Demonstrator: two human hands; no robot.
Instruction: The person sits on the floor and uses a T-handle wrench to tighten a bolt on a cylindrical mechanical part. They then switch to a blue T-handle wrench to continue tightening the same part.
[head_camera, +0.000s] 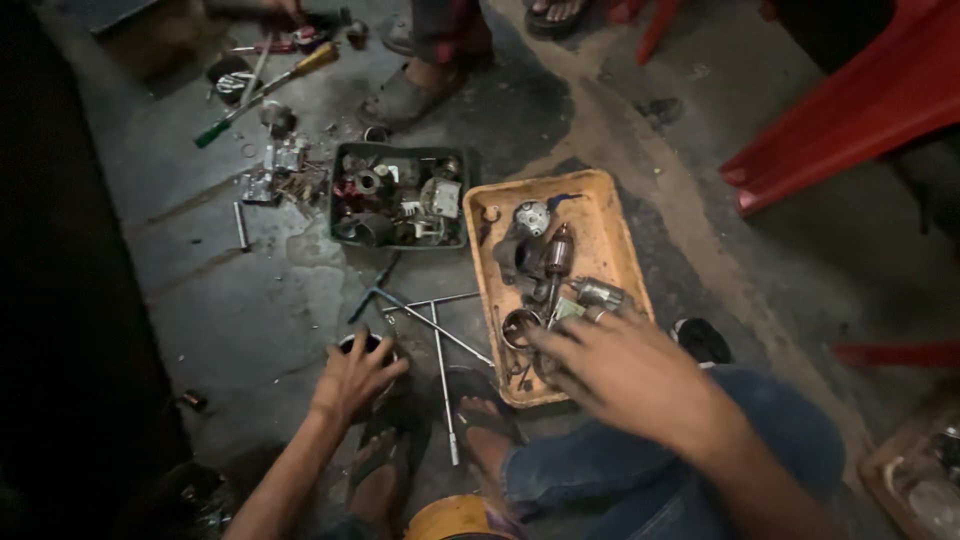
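- Head view looks down on a concrete floor (230, 300) where a person sits with sandalled feet near the bottom edge.
- The left hand (355, 378) is cupped, fingers curled down over a small dark round part (362, 343) on the floor; it grips the part's rim from above.
- The right hand (625, 368) reaches over the near right corner of an orange tray (600, 215), fingers spread and slightly bent; it is blurred, and whether the fingertips touch anything in the tray cannot be told.
- Just beside those fingertips in the tray lie a metal ring (519, 327) and a small silver cylindrical part (598, 293); farther in lie a motor armature (556, 253) and a round silver cap (530, 216).
- Between the two hands, thin metal rods of a T-handle wrench (425, 315) lie crossed on the floor, one reaching near to the right foot (485, 420).
- Left of the tray and farther away sits a dark green box (398, 196) packed with mixed small metal parts.
- Left of that box, loose metal bits (280, 175) are scattered on the floor.
- At the far left, a screwdriver with a yellow handle (275, 85) lies slanted.
- Far centre, another person's sandalled foot (405, 95) rests on the floor.
- At the right, a red plastic chair (850, 115) stands well apart from the tray.
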